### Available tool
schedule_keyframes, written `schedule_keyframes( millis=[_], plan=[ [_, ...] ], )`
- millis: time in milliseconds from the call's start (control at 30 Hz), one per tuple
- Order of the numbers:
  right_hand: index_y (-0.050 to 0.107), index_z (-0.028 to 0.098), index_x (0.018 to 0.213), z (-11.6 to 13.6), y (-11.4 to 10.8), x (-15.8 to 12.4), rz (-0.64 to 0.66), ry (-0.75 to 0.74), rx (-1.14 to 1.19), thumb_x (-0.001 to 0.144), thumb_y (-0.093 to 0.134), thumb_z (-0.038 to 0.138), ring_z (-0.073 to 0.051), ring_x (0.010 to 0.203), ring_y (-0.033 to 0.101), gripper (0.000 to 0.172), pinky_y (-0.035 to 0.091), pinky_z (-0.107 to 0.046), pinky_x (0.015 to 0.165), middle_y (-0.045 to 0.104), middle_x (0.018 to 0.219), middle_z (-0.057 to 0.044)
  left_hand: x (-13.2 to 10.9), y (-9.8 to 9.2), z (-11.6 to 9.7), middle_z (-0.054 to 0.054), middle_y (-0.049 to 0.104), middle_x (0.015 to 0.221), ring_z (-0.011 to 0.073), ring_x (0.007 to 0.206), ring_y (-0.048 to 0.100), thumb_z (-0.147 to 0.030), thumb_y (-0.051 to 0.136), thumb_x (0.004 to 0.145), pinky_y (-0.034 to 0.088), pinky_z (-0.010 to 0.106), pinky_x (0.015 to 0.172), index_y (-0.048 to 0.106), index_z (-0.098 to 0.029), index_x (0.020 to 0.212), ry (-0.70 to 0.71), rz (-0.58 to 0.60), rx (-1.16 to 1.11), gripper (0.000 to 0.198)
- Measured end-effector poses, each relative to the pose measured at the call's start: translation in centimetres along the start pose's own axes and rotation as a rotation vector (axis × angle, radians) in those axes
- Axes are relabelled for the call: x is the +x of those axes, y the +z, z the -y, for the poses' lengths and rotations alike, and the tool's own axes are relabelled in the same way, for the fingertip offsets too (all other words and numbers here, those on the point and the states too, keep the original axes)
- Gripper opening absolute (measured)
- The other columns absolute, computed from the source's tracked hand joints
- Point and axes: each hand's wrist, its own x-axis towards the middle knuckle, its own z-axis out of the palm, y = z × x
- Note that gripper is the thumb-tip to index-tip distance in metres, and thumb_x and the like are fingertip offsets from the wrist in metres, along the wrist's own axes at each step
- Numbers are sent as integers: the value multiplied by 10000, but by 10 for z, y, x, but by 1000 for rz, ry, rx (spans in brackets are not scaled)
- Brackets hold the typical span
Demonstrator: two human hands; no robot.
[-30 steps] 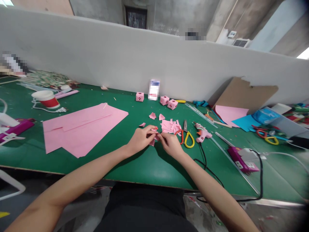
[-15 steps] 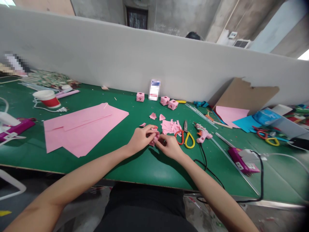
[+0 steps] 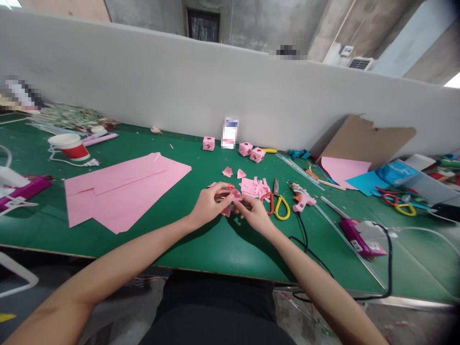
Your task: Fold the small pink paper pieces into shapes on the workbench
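Observation:
Between my fingertips is a small folded pink paper piece, held just above the green table. My left hand pinches it from the left, and my right hand grips its right side. Its exact shape is partly covered by my fingers. Another bit of pink paper shows under my left fingers. Beyond my hands lie two small folded pink pieces, one left of the other. A heap of cut pink paper strips is behind my right hand, beside scissors with a red and a yellow handle.
Pink paper cubes stand near the grey partition. Large pink sheets lie at left, near a paper cup. A pink glue gun with a black cord and a purple power strip are at right.
The pink paper piece has been raised and turned between my fingers, so more of it shows. My right hand has shifted slightly; the things on the table stay put.

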Motion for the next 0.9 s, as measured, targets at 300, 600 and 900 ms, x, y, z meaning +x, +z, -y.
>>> schedule_keyframes(
  millis=[300, 600, 900],
  plan=[
    [680, 173, 891, 3, -2, 3, -12, 36, 202, 785, 671, 530, -171, 690, 675, 373, 497, -245, 542, 706, 766, -38, 0, -2, -1, 88, 731, 1064, 213, 977, 717, -319, 672, 820, 602, 330, 855, 612, -168, 1034, 43, -3, 55, 268],
    [709, 152, 858, 8, -2, 0, 20, 67, 165, 754, 703, 536, -173, 706, 674, 397, 514, -267, 595, 721, 756, -59, 0, -2, 0, 47, 718, 927, 178, 849, 706, -251, 649, 807, 598, 301, 749, 632, -186, 1048, 92, -30, 225, 250],
    [715, 160, 851, 10, -2, 0, 17, 31, 216, 768, 699, 534, -167, 702, 671, 384, 507, -269, 609, 717, 745, -58, 1, -2, -1, 45, 706, 933, 168, 875, 683, -229, 638, 818, 562, 285, 777, 609, -175, 1013, 48, -42, 176, 204]
  ],
)
